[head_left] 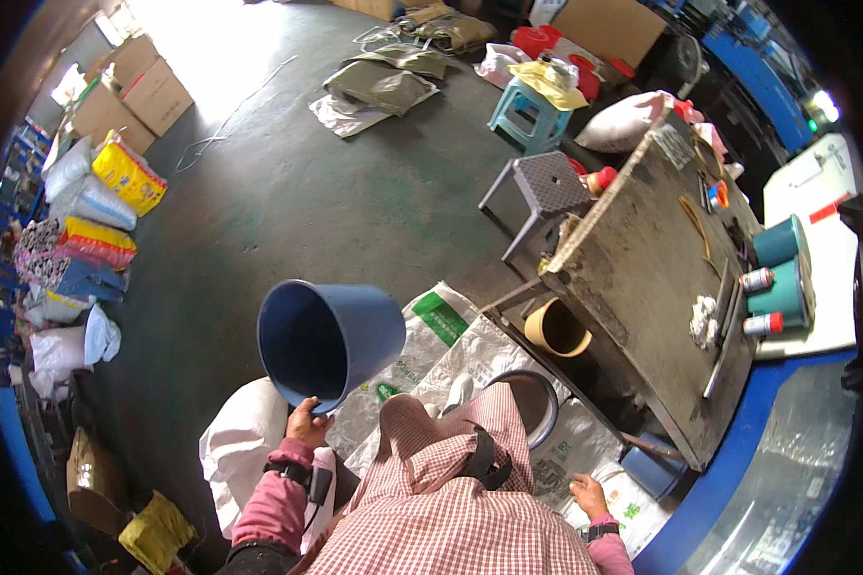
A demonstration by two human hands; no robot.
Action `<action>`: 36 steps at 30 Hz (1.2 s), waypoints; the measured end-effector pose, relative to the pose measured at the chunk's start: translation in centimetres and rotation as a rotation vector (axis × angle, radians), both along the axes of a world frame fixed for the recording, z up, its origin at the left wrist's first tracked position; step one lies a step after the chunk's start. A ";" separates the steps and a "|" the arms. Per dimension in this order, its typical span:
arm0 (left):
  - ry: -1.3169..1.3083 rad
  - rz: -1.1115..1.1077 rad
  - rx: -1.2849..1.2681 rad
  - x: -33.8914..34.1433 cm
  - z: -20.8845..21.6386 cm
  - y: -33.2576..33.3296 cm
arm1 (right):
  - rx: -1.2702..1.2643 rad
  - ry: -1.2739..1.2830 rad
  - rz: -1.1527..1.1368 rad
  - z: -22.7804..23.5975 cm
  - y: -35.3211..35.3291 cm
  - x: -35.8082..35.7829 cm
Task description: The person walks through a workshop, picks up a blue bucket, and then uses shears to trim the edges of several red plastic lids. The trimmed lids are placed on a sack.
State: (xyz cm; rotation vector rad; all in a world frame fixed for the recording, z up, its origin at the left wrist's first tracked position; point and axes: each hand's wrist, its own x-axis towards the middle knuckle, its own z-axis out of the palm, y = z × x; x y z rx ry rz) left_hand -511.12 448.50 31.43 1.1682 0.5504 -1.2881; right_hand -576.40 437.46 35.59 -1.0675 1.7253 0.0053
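Right now, the left hand grips the rim of a large, tapered blue plastic bucket, its fingers closed on the lower edge. The bucket lies just beyond that hand, ahead of the person and to the left of the body, tipped over so that its dark round mouth faces left and back toward the person while its narrower base points right. Well apart from it, over on the right, the right hand hangs with its fingers loosely curled; whether anything small sits between them I cannot tell. Nearest to that hand is a smaller blue cylindrical container, lying under the corner of the worn, grey-brown counter. Between the two hands, close against the red-and-white checked cloth over the person's body, a round grey-rimmed bucket stands mostly hidden. Beyond it, a tan, open-topped bucket leans beneath the counter's edge. White woven sacks with green print spread across the floor under the blue bucket, and a bulky white bag rests just left of the left forearm.
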 end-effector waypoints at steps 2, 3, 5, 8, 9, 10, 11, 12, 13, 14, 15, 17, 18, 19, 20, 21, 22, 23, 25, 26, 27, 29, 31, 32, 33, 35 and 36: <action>-0.061 0.141 0.251 -0.3 -1.9 -0.6 | 0.077 0.029 -0.060 -0.5 -0.9 0.0; -0.119 0.190 0.310 -0.5 -2.7 -1.1 | 0.097 0.065 -0.003 -0.6 -1.7 0.2; -0.211 0.207 0.428 -0.5 -3.7 -2.3 | 0.091 0.069 0.017 -1.0 -3.7 1.3; -0.291 0.197 0.549 0.5 -3.9 -5.4 | 0.087 -0.043 0.057 -0.4 -8.4 3.4; -0.292 0.220 0.534 1.2 -3.6 -6.7 | 0.053 0.006 0.126 -0.5 -10.9 4.7; -0.293 0.237 0.518 1.9 -3.3 -7.9 | 0.009 0.010 0.193 -0.6 -13.2 5.9; -0.292 0.243 0.514 2.4 -2.8 -8.6 | -0.007 0.039 0.240 -0.2 -14.8 7.1; -0.265 0.311 0.516 3.1 -2.5 -9.8 | -0.062 -0.011 0.195 -0.2 -16.9 8.5; -0.280 0.335 0.513 3.7 -2.2 -10.6 | -0.137 -0.078 0.235 0.3 -19.1 9.8; -0.283 0.331 0.479 4.3 -1.9 -11.4 | -0.189 -0.163 0.239 0.8 -21.5 11.4; -0.250 0.374 0.385 4.8 -1.5 -12.0 | -0.235 -0.230 0.223 1.5 -23.9 12.9; -0.234 0.327 0.361 6.7 -0.7 -13.1 | -0.277 -0.226 0.321 2.8 -28.5 16.2; -0.261 0.357 0.394 7.4 -0.3 -13.5 | -0.308 -0.237 0.362 3.5 -30.6 17.8; -0.288 0.392 0.428 8.0 0.3 -13.5 | -0.346 -0.273 0.406 4.2 -32.4 19.1; -0.305 0.418 0.437 8.6 0.7 -13.8 | -0.369 -0.254 0.441 4.7 -34.1 20.5; -0.324 0.445 0.446 9.2 1.1 -14.1 | -0.385 -0.255 0.467 5.1 -35.6 21.9; -0.329 0.445 0.435 10.0 1.4 -14.4 | -0.460 -0.240 0.547 5.7 -36.8 22.9; -0.334 0.457 0.446 10.8 1.6 -14.7 | -0.509 -0.203 0.614 6.3 -37.9 23.7; -0.374 0.513 0.553 12.4 0.9 -15.5 | -0.569 -0.187 0.663 7.3 -39.5 25.2; -0.375 0.516 0.577 13.3 0.5 -15.7 | -0.574 -0.163 0.694 7.8 -40.1 25.7; -0.389 0.505 0.582 14.2 -0.2 -15.9 | -0.562 -0.126 0.723 8.3 -40.8 26.0; -0.404 0.561 0.480 15.6 -1.9 -15.7 | -0.598 -0.069 0.794 8.8 -42.2 26.8; -0.212 0.664 0.658 18.9 -4.2 -16.7 | -0.659 -0.038 0.760 9.1 -43.6 27.7; -0.211 0.693 0.682 20.1 -5.4 -16.9 | -0.664 -0.009 0.738 9.0 -44.4 28.3; -0.193 0.762 0.681 21.6 -6.6 -17.5 | -0.669 0.020 0.714 8.7 -45.3 28.8; -0.239 0.642 0.722 24.7 -9.6 -19.8 | -0.717 0.065 0.661 7.2 -47.2 30.5; -0.242 0.628 0.725 26.5 -11.1 -21.3 | -0.734 0.093 0.638 6.0 -48.3 31.7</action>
